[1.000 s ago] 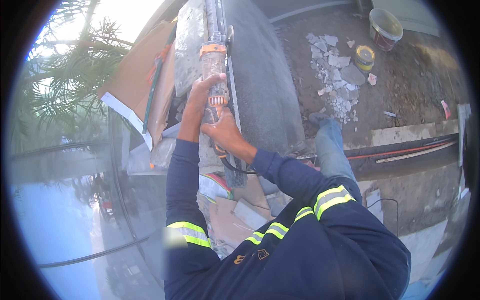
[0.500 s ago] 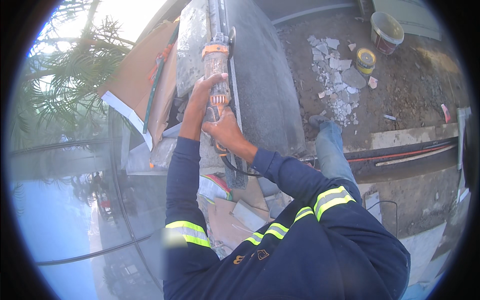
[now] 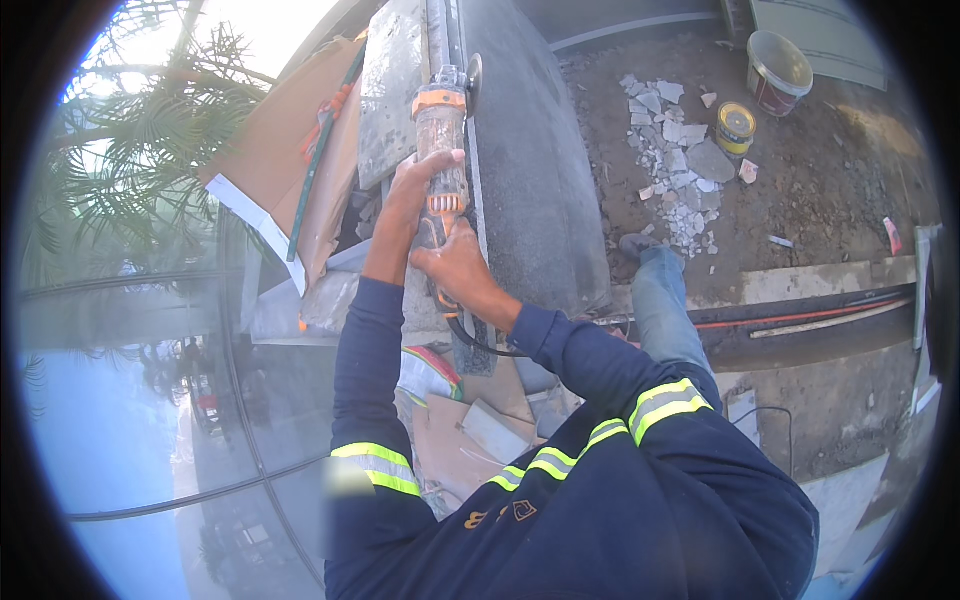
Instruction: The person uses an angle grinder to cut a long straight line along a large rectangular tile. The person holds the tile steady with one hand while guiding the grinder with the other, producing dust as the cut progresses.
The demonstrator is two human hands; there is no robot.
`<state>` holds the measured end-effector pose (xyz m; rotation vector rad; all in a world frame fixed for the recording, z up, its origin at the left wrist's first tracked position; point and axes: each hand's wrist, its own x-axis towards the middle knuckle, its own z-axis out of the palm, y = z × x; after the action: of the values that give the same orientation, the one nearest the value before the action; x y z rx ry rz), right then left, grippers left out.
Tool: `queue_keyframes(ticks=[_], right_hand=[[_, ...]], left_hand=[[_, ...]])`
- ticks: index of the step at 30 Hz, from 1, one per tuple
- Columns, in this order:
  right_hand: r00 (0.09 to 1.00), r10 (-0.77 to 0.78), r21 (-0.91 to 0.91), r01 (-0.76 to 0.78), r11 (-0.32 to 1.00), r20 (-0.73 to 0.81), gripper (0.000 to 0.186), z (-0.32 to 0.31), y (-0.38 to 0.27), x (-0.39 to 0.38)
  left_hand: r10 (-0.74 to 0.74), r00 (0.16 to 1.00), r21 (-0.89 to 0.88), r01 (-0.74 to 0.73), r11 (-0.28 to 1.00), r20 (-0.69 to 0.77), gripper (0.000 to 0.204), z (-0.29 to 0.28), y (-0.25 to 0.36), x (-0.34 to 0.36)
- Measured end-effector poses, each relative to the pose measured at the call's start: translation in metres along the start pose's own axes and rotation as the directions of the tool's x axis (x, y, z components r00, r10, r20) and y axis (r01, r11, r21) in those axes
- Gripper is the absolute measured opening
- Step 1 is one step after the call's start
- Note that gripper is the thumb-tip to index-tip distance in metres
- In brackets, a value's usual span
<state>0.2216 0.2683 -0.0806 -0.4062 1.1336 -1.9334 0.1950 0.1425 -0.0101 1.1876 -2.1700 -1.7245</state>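
Note:
Both my hands grip a dusty orange and grey angle grinder (image 3: 438,130). My left hand (image 3: 412,190) is wrapped round its body, the thumb lying across the top. Behind it, my right hand (image 3: 464,265) closes on the rear handle, where a dark cord runs back under my right sleeve. At the far end, the round cutting disc (image 3: 474,85) stands on edge on the tool's right side. It is over a long grey stone slab (image 3: 535,170), near the slab's left edge; whether it touches cannot be made out. A paler slab (image 3: 388,90) lies to the left.
Cardboard (image 3: 265,150) with a green strip (image 3: 318,165) leans at left, beside glass panels (image 3: 130,400). Broken tile pieces (image 3: 680,160), a yellow can (image 3: 735,125) and a white bucket (image 3: 778,75) are on the dirt at right. An orange pipe (image 3: 790,314) runs along a trench.
The grinder and both hands have shifted slightly right in the picture, and more of the disc's face shows. My grip stays the same.

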Motion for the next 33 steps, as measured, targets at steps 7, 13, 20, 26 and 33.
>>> queue_keyframes(ticks=[7,13,20,26,33], right_hand=[[1.0,-0.001,0.042,0.001,0.999,-0.009,0.054,0.002,0.009,0.009],[0.999,-0.033,0.01,0.033,0.999,-0.013,0.055,0.001,0.009,0.003],[0.999,0.024,0.07,-0.026,0.997,0.027,0.053,0.002,0.003,-0.012],[0.997,-0.08,0.005,0.08,0.997,-0.008,0.06,0.002,0.012,0.0],[1.0,-0.018,0.015,0.017,1.0,0.01,0.056,-0.001,0.008,0.002]], left_hand=[[-0.014,1.0,-0.001,0.014,1.0,0.001,0.056,-0.002,0.002,0.007],[-0.002,1.0,-0.006,0.002,1.0,-0.001,0.056,0.001,0.0,0.002],[0.008,1.0,-0.033,-0.007,0.999,0.008,0.056,0.001,-0.003,-0.009],[-0.004,1.0,0.004,0.004,1.0,-0.003,0.056,-0.001,-0.001,-0.002],[-0.015,1.0,0.016,0.015,1.0,-0.007,0.057,0.001,0.002,-0.001]])
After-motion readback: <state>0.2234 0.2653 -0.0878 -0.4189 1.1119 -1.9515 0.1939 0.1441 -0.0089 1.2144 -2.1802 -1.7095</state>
